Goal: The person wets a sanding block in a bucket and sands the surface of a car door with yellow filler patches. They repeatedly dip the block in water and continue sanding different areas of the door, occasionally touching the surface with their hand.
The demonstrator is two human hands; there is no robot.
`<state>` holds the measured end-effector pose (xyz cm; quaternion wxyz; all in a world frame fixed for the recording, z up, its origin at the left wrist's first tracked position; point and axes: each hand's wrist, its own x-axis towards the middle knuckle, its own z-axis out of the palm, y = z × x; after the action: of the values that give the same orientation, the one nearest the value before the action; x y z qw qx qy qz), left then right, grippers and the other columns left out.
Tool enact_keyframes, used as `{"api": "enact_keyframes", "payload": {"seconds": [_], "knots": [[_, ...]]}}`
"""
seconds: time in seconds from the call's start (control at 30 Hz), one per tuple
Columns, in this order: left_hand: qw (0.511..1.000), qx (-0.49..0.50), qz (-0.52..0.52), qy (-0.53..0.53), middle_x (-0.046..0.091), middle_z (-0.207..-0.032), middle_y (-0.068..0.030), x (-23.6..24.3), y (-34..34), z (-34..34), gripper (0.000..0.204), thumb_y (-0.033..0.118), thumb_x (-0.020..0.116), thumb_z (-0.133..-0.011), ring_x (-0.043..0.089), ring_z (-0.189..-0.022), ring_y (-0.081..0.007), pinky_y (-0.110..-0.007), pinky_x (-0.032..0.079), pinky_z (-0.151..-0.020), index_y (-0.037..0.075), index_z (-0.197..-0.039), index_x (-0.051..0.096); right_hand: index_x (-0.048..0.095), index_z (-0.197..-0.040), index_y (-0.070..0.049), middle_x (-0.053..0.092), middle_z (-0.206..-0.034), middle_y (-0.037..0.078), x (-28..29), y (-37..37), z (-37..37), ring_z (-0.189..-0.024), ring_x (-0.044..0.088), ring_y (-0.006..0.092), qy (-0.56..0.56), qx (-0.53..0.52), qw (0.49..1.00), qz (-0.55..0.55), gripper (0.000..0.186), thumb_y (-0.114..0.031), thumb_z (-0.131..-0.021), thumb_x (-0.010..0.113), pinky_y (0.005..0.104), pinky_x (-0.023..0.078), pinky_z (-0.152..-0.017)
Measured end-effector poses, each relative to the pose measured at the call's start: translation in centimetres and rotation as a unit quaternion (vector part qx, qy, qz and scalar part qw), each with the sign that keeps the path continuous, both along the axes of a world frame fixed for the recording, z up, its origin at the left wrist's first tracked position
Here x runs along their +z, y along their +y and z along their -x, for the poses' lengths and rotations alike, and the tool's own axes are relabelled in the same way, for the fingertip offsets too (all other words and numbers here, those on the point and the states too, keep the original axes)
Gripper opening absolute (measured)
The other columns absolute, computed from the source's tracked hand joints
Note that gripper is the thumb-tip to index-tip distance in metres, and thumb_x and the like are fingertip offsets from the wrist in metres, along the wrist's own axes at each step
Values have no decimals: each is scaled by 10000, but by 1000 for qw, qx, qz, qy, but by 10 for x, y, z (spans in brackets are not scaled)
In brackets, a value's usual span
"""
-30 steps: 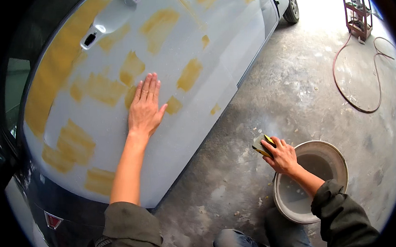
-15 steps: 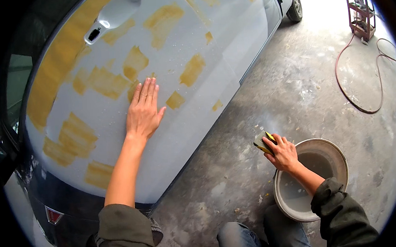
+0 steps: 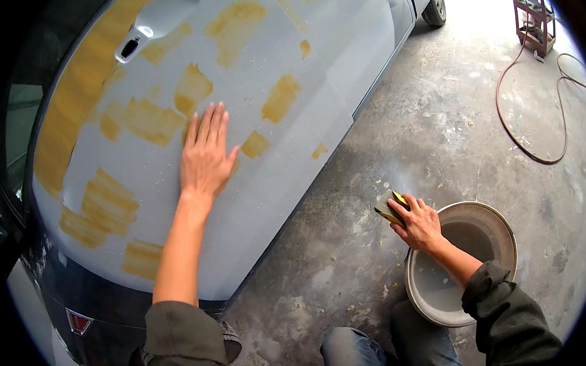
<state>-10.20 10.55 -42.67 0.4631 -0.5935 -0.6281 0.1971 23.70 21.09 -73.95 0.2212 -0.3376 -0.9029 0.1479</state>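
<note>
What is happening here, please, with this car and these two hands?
A person's left hand lies flat on a grey car door marked with yellowish patches. The right hand holds a small grey, yellow and black block, away from the door and above the floor. The right forearm crosses over a round bucket of greyish liquid.

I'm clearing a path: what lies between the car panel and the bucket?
Blotchy grey floor, seen in the head view, with the right hand holding a yellow-edged block over it.
</note>
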Motion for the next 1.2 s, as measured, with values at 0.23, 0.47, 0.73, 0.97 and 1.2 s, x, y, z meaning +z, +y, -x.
{"api": "enact_keyframes", "payload": {"seconds": [0.23, 0.47, 0.73, 0.97, 1.2], "knots": [[999, 14, 23, -18, 294, -1622, -88, -20, -26, 5, 716, 405, 595, -939, 240, -1508, -219, -412, 198, -1250, 17, -1503, 384, 539, -1404, -238, 506, -1342, 112, 1, 0, -1, -1095, 565, 309, 15, 10, 1000, 2, 618, -359, -826, 722, 427, 515, -888], [1000, 15, -14, -1, 305, -1617, -82, 6, 15, -5, 727, 408, 596, -941, 235, -1510, -221, -418, 193, -1253, 20, -1511, 366, 527, -1413, -239, 499, -1355, 112, 2, -2, 6, -1092, 570, 306, 23, 25, 999, 0, 630, -355, -826, 724, 423, 517, -887], [1000, -1, -4, 0, 307, -1615, -83, -3, 4, 0, 695, 392, 591, -949, 235, -1510, -216, -425, 187, -1256, 13, -1497, 391, 521, -1415, -243, 502, -1353, 112, -1, 1, 1, -1108, 565, 313, 16, 13, 1000, -1, 632, -350, -826, 726, 426, 520, -885], [1000, 9, -9, -19, 307, -1615, -84, -10, -1, -3, 696, 370, 608, -939, 236, -1509, -215, -427, 198, -1252, 11, -1495, 391, 538, -1402, -238, 510, -1341, 110, -2, 2, -1, -1084, 576, 308, 28, 14, 999, -10, 626, -347, -817, 734, 423, 522, -877], [999, 29, -27, -24, 314, -1612, -86, -16, -3, -7, 699, 378, 608, -938, 239, -1509, -214, -430, 205, -1248, 22, -1499, 390, 539, -1400, -234, 510, -1336, 109, 3, 2, 0, -1092, 572, 308, 23, 14, 1000, 1, 616, -344, -824, 728, 429, 520, -877]]}}
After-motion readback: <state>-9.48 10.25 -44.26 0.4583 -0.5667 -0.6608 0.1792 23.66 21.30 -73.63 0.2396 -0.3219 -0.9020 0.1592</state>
